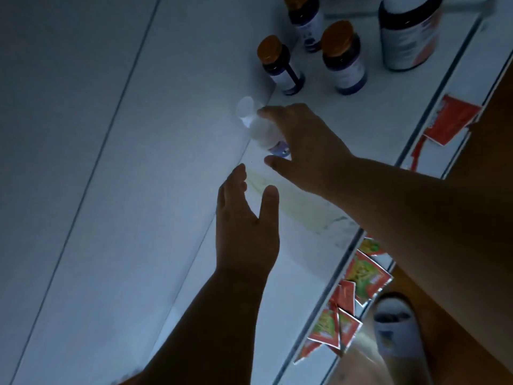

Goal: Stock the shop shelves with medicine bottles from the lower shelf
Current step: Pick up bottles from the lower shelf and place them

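My right hand (308, 140) gripped a white bottle (258, 126) at the back of the shelf (299, 245); my left hand (247, 226) hovered open, holding nothing. Orange-capped bottles (342, 58) stood just beyond; red sachets (361, 276) lay below the edge.

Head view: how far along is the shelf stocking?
Done: four dark orange-capped bottles stand on the white shelf. In hand: the right hand grips a white plastic bottle by the back panel; the left hand is open. How many remain is out of view.
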### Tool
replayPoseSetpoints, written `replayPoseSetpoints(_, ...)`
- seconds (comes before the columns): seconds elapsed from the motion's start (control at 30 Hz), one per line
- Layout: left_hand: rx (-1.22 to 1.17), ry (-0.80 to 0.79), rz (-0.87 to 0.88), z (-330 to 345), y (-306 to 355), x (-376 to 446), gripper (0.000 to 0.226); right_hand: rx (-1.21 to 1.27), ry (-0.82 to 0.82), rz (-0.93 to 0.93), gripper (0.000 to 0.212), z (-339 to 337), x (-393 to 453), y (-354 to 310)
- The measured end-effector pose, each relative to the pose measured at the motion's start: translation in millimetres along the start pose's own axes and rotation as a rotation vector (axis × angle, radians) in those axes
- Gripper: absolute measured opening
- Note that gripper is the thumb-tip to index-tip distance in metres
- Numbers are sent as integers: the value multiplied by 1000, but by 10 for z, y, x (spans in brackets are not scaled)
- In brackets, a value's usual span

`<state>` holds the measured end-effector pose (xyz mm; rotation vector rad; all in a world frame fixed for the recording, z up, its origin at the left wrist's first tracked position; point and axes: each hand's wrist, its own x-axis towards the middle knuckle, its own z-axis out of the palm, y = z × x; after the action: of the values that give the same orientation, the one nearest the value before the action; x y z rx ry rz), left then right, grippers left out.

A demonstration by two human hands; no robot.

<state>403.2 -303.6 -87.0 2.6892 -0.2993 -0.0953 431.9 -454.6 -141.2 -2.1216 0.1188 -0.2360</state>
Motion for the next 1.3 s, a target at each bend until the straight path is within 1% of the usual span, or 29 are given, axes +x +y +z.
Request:
replayPoseSetpoints(0.1, -31, -14, -2, 86, -81, 190, 64, -36, 36, -3, 66, 243, 167, 71)
replayPoseSetpoints(0.2, -45, -35, 1, 125, -114, 342, 55, 21, 53, 28, 54, 296, 174, 116)
replayPoseSetpoints(0.23, -45, -42, 10, 143, -94, 354, 56, 85, 56, 42, 52, 253, 142, 123)
replayPoseSetpoints(0.3, -52, -63, 31, 151, -18, 307, 65, 256, 66, 92, 47, 93, 40, 95)
replayPoseSetpoints(0.37, -99, -105, 78, 178, 86, 214, 70, 417, 72, 165, 36, -157, -106, 53)
replayPoseSetpoints(0.43, -245, -207, 116, 200, 266, 91, 72, 582, 52, 238, 27, -469, -274, -2)
replayPoseSetpoints(0.5, -366, -317, 107, 174, 526, -84, 79, 741, 53, 298, 26, -853, -452, -48)
replayPoseSetpoints(0.57, -392, -357, 46, 68, 863, -306, 82, 815, 71, 339, 26, -1312, -635, -100)
replayPoseSetpoints(0.63, -408, -377, -23, -81, 1276, -527, 81, 852, 85, 375, 24, -1825, -807, -187)
replayPoseSetpoints(0.73, -543, -503, -83, -334, 2072, -779, 65, 901, 137, 428, 18, -2653, -1019, -451)
replayPoseSetpoints(0.8, -593, -568, -76, -538, 2675, -925, 58, 887, 155, 430, 10, -3261, -1112, -730)
replayPoseSetpoints(0.9, -629, -565, 39, -864, 3518, -1120, 78, 844, 162, 381, 11, -4116, -1209, -1183)
replayPoseSetpoints(1.0, -711, -554, 96, -1211, 4252, -1135, 80, 820, 158, 335, 7, -4868, -1217, -1497)
replayPoseSetpoints(1.07, -726, -551, 205, -1384, 4613, -1094, 70, 802, 153, 304, 14, -5288, -1188, -1626)
replayPoseSetpoints(1.17, -769, -520, 347, -1641, 5046, -966, 44, 880, 135, 280, 26, -5753, -1062, -1781)
replayPoseSetpoints(1.23, -820, -480, 474, -1788, 5308, -840, 36, 928, 124, 272, 30, -5962, -908, -1858)
replayPoseSetpoints(1.3, -846, -458, 553, -1851, 5472, -681, 37, 898, 133, 242, 31, -6130, -725, -1895)
